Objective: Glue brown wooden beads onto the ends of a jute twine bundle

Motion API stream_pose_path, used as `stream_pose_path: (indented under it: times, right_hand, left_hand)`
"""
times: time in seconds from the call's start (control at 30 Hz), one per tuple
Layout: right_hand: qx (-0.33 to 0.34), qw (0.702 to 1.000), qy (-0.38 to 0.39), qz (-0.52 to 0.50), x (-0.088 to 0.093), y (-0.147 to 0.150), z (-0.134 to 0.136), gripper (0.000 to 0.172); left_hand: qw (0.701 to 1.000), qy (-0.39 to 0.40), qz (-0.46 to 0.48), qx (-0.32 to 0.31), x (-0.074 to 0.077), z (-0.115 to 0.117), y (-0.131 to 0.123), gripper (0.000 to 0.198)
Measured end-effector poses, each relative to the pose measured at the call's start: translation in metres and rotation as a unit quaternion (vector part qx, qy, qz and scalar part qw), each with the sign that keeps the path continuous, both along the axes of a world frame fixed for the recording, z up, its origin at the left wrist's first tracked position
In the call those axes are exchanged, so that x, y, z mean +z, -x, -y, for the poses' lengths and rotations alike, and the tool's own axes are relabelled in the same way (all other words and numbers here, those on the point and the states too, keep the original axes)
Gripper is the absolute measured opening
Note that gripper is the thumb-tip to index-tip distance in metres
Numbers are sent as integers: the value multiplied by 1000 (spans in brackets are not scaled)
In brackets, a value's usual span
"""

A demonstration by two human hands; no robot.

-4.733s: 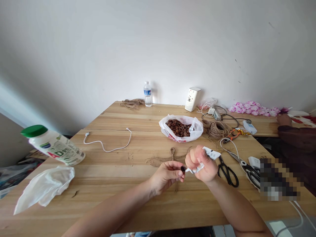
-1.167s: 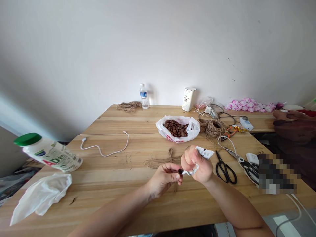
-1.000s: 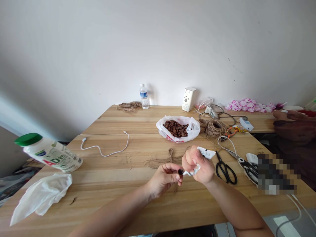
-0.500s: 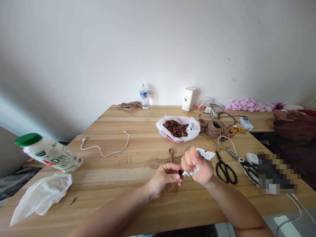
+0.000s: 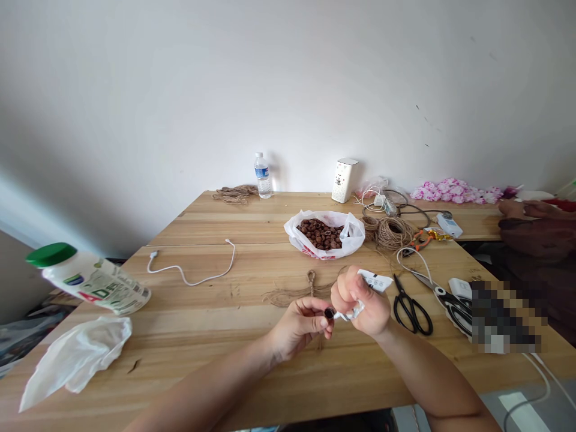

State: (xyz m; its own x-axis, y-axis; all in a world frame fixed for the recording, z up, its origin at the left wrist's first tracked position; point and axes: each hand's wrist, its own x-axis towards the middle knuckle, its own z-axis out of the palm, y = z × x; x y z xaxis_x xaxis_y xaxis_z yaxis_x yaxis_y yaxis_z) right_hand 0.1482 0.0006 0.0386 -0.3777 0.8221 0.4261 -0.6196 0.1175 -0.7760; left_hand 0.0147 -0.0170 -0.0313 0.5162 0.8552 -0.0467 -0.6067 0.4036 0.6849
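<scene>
My left hand (image 5: 300, 327) pinches a small brown nut shell (image 5: 329, 313) between thumb and fingers, its dark hollow side showing. My right hand (image 5: 363, 303) is wrapped round a crumpled white squeeze tube (image 5: 375, 281) with black print. The tube's nozzle points left and meets the shell's opening, or nearly so; I cannot tell if they touch. Just beyond my hands lies a bundle of jute twine (image 5: 288, 297) with a braided loop (image 5: 311, 279) standing out of it. A white plastic bag (image 5: 355, 237) of similar brown shells (image 5: 320, 234) stands open behind it.
Black scissors (image 5: 411, 309) lie right of my hands, grey-bladed scissors (image 5: 443, 294) farther right. Balls of twine (image 5: 393, 234) sit beside the bag. At left are a green-capped bottle (image 5: 96, 279), a white cloth-like bag (image 5: 81, 354) and a white cable (image 5: 189, 282). Another person's hands (image 5: 524, 209) show far right.
Almost nothing differs. The shell in my left hand is turned slightly, so more of its hollow shows; my right hand has shifted a touch to the right.
</scene>
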Motion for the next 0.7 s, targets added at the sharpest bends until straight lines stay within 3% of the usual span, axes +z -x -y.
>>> stream_pose_path:
  times: [0.43,0.6,0.7]
  right_hand:
    - [0,999,26,-38,18,-6,4,39]
    - [-78,996,-2,-39,34,-20,-9,32]
    - [-139,988,-55,47,38,-47,-24,32]
  left_hand:
    - [998,-18,46,-35,2,4,1,24]
    - [998,-33,40,-28,-2,0,0,25]
    - [999,-43,16,15,5,-12,12,22]
